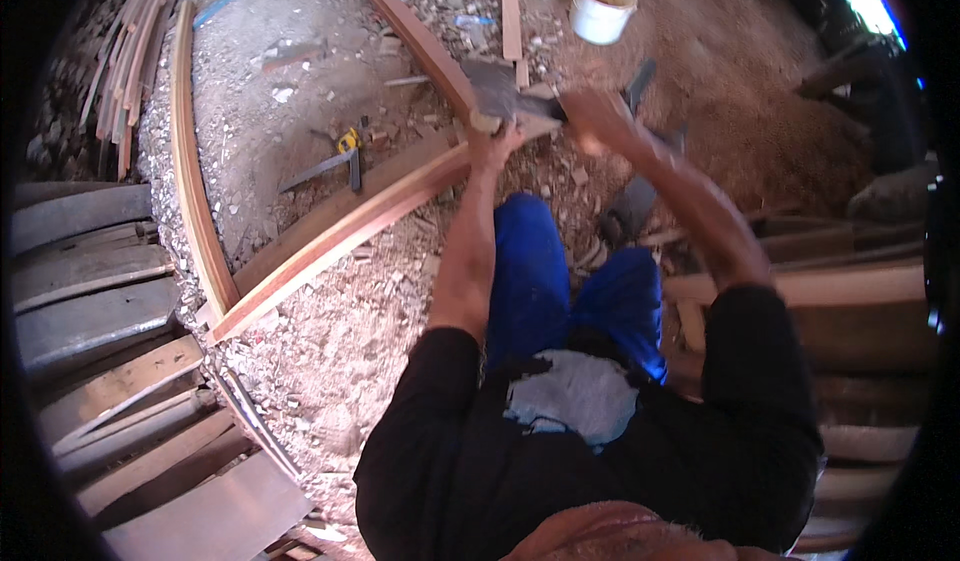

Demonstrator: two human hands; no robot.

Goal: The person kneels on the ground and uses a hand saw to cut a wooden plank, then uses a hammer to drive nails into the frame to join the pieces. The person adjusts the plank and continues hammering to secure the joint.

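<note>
My right hand (597, 123) is closed around the dark handle of a tool with a broad grey blade (490, 89); its exact kind is blurred. The blade lies over the corner where two long reddish wooden beams meet. Just below it, my left hand (492, 146) grips the corner end of the near wooden beam (340, 236), its fingers partly hidden. Another beam (415, 41) runs from that corner up and away. At the left, a third beam (195, 181) meets the near one, forming an angled frame on the ground.
A yellow tape measure (348, 141) and a carpenter's square (322, 171) lie inside the frame. A white bucket (602, 9) stands beyond my right hand. Planks (95, 311) are piled at the left, others (860, 291) at the right. Wood chips litter the ground.
</note>
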